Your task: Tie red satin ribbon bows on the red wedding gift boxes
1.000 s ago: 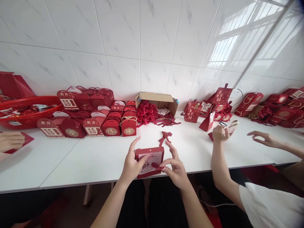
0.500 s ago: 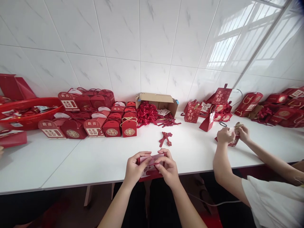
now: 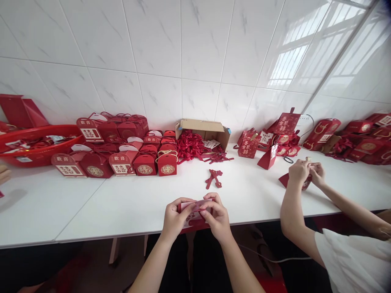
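Between my hands, at the table's front edge, is a red paper gift box [image 3: 195,223] with a pale inner side. My left hand [image 3: 176,217] grips its left side, thumb pressed on the upper part. My right hand [image 3: 217,215] pinches the right side, thumb and fingers meeting near the middle. Parts of the box are hidden behind my fingers. Just beyond it on the white table [image 3: 137,207] lie a few red cut-out strips [image 3: 214,179], crossed over each other.
Rows of finished-looking red gift boxes [image 3: 97,165] stand at the left, beside a red basin [image 3: 36,156]. A cardboard box [image 3: 214,127] with red ribbons [image 3: 191,145] sits by the wall. At right, a co-worker's hands [image 3: 305,173] hold a red box. Another hand [image 3: 3,174] shows at far left.
My hands stay in nearly the same place, still holding the box. The co-worker's hands at right have moved slightly right. At far left, a red box has mostly left view and a hand shows more.
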A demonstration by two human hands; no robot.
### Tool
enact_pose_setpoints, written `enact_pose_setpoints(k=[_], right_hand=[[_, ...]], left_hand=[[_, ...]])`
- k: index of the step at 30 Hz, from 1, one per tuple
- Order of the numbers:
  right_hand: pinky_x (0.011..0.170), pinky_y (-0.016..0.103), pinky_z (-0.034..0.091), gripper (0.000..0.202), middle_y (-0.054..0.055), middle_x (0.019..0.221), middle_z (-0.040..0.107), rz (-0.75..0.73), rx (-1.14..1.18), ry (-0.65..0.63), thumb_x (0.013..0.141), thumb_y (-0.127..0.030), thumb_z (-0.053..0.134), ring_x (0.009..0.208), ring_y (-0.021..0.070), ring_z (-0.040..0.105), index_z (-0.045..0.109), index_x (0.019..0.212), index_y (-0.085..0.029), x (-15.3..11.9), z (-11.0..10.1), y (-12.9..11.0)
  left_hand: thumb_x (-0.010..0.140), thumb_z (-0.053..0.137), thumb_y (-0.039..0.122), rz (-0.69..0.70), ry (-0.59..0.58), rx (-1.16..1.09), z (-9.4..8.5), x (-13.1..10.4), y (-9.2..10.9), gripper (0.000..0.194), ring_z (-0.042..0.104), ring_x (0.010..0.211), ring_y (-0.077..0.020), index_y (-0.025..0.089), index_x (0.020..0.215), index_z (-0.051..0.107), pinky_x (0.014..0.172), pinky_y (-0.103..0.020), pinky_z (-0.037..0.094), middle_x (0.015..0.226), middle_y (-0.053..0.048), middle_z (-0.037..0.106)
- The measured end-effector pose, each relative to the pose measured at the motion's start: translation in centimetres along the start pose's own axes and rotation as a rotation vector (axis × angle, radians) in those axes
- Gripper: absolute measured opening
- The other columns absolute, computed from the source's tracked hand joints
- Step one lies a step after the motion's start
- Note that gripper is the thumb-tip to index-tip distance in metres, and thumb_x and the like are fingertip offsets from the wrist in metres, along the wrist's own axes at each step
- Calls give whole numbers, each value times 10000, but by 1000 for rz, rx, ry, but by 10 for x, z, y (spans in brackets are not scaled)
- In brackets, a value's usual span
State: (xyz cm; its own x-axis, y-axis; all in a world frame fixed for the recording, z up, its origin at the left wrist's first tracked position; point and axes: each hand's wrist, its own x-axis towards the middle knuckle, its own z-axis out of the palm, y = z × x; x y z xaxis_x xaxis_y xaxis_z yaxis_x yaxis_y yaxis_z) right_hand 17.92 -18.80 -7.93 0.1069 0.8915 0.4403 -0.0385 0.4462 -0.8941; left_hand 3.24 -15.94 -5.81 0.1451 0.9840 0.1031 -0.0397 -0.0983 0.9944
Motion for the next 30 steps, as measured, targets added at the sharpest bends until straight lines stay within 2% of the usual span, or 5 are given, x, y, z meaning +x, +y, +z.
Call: enact_pose_setpoints(k=[30], right_hand=[[862,342,460,53,56,988,476,-34,-35,18,818,-269,640,1023,200,493,693,817,-261,0,2,2]], left_hand=[[717,722,391,-7,-5,-30,0,1,-5,253,657,720,-183,149,778,682,677,-269,519,767,-53,717]])
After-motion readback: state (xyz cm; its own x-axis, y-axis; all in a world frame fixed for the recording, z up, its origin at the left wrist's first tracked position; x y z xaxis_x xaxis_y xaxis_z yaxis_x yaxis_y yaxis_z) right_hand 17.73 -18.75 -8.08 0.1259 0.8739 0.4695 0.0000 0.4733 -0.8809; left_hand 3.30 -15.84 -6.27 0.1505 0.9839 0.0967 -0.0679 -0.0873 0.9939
